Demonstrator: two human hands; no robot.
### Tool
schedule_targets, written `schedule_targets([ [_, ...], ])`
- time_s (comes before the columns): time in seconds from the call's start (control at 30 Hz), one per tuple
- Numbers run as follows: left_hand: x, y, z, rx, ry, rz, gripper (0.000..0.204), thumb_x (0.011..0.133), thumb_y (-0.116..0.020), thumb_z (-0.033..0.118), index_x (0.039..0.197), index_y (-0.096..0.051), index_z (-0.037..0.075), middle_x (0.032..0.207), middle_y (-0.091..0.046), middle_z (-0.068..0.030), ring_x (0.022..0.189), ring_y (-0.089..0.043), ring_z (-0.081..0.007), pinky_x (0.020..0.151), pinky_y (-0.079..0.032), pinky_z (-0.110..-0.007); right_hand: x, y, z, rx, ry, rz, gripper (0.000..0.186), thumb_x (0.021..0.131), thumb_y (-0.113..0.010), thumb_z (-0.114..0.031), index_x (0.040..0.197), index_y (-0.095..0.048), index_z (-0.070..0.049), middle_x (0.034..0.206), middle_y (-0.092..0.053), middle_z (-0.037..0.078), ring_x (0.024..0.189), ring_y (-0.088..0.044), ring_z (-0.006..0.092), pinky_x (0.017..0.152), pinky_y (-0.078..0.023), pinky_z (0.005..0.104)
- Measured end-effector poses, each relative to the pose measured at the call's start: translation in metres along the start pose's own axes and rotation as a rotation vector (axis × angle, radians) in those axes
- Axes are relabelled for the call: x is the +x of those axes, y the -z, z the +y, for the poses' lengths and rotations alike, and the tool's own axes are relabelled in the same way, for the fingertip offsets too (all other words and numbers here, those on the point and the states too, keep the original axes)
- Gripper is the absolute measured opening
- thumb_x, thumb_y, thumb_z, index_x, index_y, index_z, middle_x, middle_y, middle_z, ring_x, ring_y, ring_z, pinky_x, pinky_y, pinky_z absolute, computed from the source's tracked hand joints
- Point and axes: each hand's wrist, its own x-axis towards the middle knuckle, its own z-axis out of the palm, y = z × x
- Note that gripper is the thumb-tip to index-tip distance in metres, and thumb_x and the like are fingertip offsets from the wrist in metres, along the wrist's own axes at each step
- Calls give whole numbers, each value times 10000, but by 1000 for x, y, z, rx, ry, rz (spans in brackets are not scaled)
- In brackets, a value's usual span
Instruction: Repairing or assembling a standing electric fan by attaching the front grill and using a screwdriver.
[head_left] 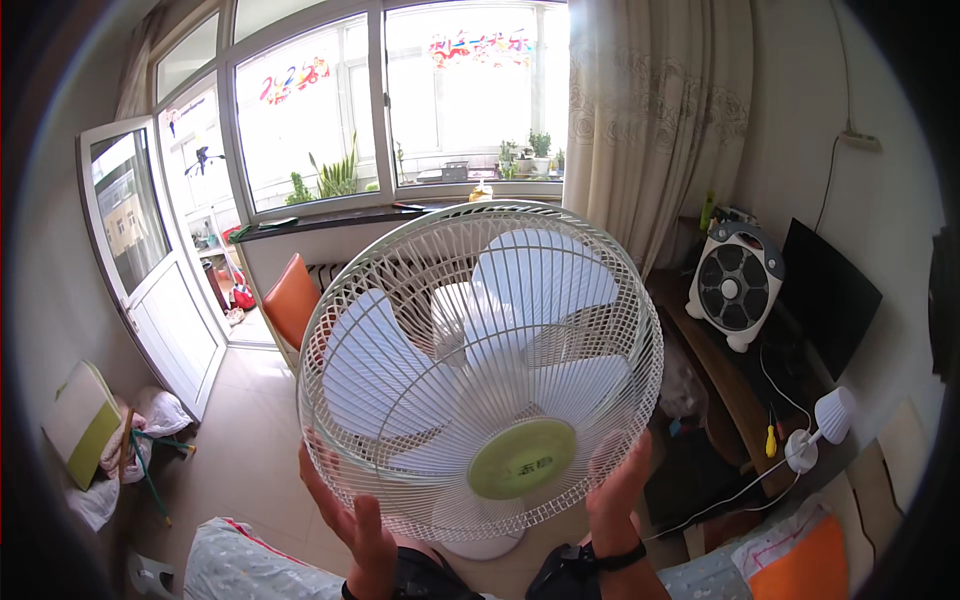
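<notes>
A large electric fan [522, 458] fills the middle of the view, its white wire grille facing me, tilted upward. Pale blue-white blades [372, 375] show through the wires, and a green badge sits at the grille's centre. Below it, part of the round white base [485, 546] is visible between my legs. My left hand [352, 527] holds the grille's lower left rim, fingers along its side and thumb standing apart. At the lower right rim, my right hand [618, 490] grips the cage, its fingers partly hidden behind the wires. A dark band circles my right wrist.
On the dark desk at right stand a box fan [738, 282], a black monitor [830, 300], a white lamp [832, 415] and a yellow-handled screwdriver [771, 440]. An orange chair [291, 300] is behind the fan. A folding chair [85, 430] with cloths stands left, near the open door [160, 270].
</notes>
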Motion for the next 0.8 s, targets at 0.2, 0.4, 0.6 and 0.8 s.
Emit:
schedule_targets([
  [0.2, 1, -5, 4, 43, -27, 2, 1001, 981, -580, 642, 1637, -226, -28, 1634, -319, -243, 1522, -317, -384, 1241, -261, -555, -1, -5, -6, 11, -73, 29, 444, 1121, -407, -434, 1396, -553, -118, 1022, -575, -16, 797, -529, 73, 611, -440, 253],
  [0.4, 2, -7, 1, 58, 17, -83, 974, 1008, -554, 581, 1678, -139, 8, 1729, -207, -227, 1598, -194, -390, 1278, -162, -562, 10, 13, 10, -157, -23, 44, 487, 1127, -369, -405, 1426, -551, -65, 1148, -623, 41, 951, -618, 139, 743, -531, 312],
  [0.6, -4, -10, -4, -35, 25, 33, 1052, 978, -602, 625, 1654, -139, -34, 1707, -230, -228, 1581, -222, -361, 1286, -172, -520, 15, 12, 12, -196, 113, -28, 539, 1135, -365, -380, 1500, -490, -4, 1494, -530, 148, 1344, -529, 261, 1159, -401, 404],
  [0.8, -4, -13, -15, -59, -124, 121, 1066, 934, -663, 590, 1642, -154, -24, 1724, -204, -236, 1597, -212, -366, 1304, -131, -534, 11, 2, 9, -127, 73, -7, 545, 1134, -390, -401, 1494, -497, -7, 1497, -532, 128, 1363, -516, 259, 1182, -377, 405],
])
